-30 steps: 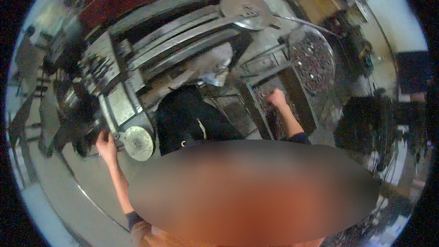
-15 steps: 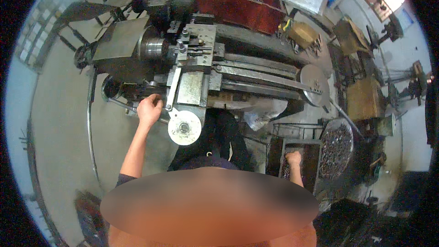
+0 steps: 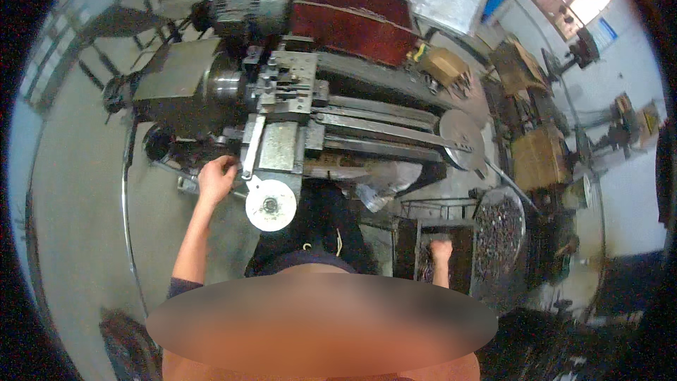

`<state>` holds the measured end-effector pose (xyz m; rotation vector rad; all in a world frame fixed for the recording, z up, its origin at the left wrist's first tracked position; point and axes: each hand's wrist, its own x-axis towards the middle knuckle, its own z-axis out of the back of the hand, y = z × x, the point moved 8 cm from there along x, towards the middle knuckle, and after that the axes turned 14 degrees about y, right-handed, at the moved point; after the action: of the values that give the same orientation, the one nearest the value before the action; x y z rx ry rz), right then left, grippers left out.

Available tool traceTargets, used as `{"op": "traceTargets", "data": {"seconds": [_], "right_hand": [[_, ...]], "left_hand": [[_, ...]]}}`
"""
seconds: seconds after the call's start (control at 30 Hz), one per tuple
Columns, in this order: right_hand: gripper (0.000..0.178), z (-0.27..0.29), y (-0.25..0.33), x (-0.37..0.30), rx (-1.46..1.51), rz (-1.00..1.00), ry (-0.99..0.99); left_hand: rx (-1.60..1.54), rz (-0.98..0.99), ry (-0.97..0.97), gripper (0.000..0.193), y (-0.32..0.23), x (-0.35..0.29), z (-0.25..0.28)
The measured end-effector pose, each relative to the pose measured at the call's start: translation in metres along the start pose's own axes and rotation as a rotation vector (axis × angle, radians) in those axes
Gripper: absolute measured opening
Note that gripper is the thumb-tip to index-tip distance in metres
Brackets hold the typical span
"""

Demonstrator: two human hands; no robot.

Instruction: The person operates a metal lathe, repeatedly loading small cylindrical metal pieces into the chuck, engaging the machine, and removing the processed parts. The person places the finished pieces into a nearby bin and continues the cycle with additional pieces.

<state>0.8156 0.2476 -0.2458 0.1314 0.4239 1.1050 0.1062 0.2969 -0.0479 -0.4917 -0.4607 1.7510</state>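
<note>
A small metal lathe stands in front of me, with a tool post [image 3: 293, 74] on its carriage and a round pale handwheel [image 3: 271, 204] at the near end of the cross slide. My left hand [image 3: 216, 178] is beside the flat metal lever [image 3: 254, 147], below the headstock [image 3: 169, 77]. Its fingers are curled together, and their tips are against dark machine parts, so what they grip is hidden. Low on the right, my right hand [image 3: 441, 249] is closed inside a dark open box [image 3: 462, 240] with small pieces in it. Anything in that fist is hidden.
Right of the box is a round tray [image 3: 518, 240] heaped with small dark pieces. A round metal disc [image 3: 463, 140] sits at the lathe bed's right end. Behind stand a motor [image 3: 250, 13], a red-brown box [image 3: 352, 25] and cardboard boxes [image 3: 539, 159].
The whole view has shifted, so the scene sits slightly further left and lower. Both hands keep almost the same places relative to the lathe and the box.
</note>
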Motion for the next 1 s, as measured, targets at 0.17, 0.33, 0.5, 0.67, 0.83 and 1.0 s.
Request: {"op": "traceTargets", "data": {"seconds": [0.17,0.33,0.5,0.67,0.83,1.0], "right_hand": [[0.035,0.095,0.081,-0.044,0.473,0.385,-0.211],[0.07,0.157,0.283,-0.123,0.532,0.965,-0.082],[0.06,0.172,0.416,-0.185,0.657,1.427,0.045],[0.064,0.166,0.456,-0.204,0.677,1.548,0.213],[0.064,0.155,0.466,-0.207,0.739,1.562,0.336],[0.065,0.148,0.475,-0.208,0.751,1.551,0.383]], "left_hand": [[-0.195,-0.146,0.181,0.023,-0.038,-0.009,0.024],[-0.369,-0.289,0.212,0.022,-0.118,-0.019,0.042],[-0.34,-0.617,0.32,0.022,-0.202,-0.042,0.03],[-0.698,-0.54,0.556,0.019,-0.21,-0.051,0.013],[-0.869,-0.478,0.619,0.022,-0.199,-0.049,0.009],[-0.908,-0.415,0.641,0.024,-0.189,-0.049,0.007]]}}
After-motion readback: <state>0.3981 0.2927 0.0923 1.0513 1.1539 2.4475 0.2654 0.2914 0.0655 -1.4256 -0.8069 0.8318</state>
